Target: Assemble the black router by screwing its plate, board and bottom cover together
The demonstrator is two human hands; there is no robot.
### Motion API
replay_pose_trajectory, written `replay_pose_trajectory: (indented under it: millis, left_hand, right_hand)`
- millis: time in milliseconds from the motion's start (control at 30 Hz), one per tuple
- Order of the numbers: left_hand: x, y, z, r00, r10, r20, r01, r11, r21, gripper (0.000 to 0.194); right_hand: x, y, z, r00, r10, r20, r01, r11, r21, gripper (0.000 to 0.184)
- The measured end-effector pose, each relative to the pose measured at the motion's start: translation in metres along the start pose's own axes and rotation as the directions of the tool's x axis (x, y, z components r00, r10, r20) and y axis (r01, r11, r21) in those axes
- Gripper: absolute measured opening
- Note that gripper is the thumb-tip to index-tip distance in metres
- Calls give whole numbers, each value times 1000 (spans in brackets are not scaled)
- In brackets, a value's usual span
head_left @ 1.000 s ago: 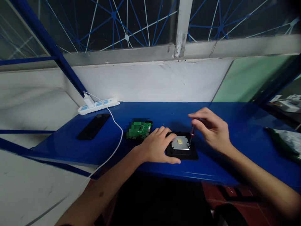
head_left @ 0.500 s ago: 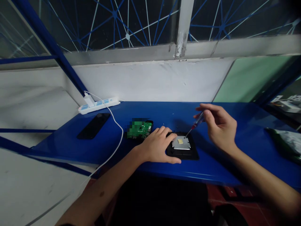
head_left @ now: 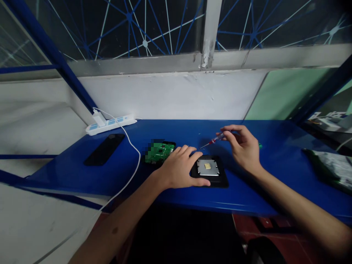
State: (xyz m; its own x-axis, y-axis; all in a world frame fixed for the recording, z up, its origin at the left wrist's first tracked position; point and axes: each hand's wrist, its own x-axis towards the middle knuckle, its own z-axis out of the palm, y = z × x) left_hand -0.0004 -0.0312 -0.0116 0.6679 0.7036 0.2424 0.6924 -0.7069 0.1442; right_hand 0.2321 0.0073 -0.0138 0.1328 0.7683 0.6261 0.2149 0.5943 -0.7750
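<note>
A black square device case with a silver metal plate inside lies near the front edge of the blue shelf. My left hand rests flat on the case's left side and holds it down. My right hand is raised behind and to the right of the case, pinching a small red-handled screwdriver almost level, tip pointing left, above the shelf. A green circuit board lies just left of my left hand.
A black phone lies at the left of the shelf. A white power strip with a plugged charger and white cable sits at the back left. A crumpled bag lies at the far right.
My right hand lifted the screwdriver off the plate's right corner, tilted it from upright to nearly level and moved it back and left. My left hand stayed on the case.
</note>
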Motion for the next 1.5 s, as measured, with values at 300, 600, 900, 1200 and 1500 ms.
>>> replay_pose_trajectory:
  millis: [300, 600, 900, 1200, 1500]
  left_hand:
    - [18, -7, -4, 998, 58, -32, -55, 996, 77, 68]
    - [22, -18, 0, 998, 57, 4, -58, 997, 47, 63]
    - [0, -13, -6, 999, 28, -24, -28, 1000, -1, 61]
    - [-19, -3, 11, 998, 29, -49, -29, 1000, 9, 94]
    - [-19, 0, 11, 998, 32, -51, -31, 999, 9, 95]
  right_hand:
    - [0, 7, 0, 1000, 12, 5, -11, 1000, -16, 19]
    - [2, 1, -1, 998, 0, -61, 3, 999, 53, 14]
    - [4, 3, -6, 995, -39, -89, 40, 999, 12, 17]
    - [-1, -28, 12, 988, -127, 90, 132, 989, -59, 18]
    - [-3, -35, 35, 956, -180, 231, 218, 965, -148, 18]
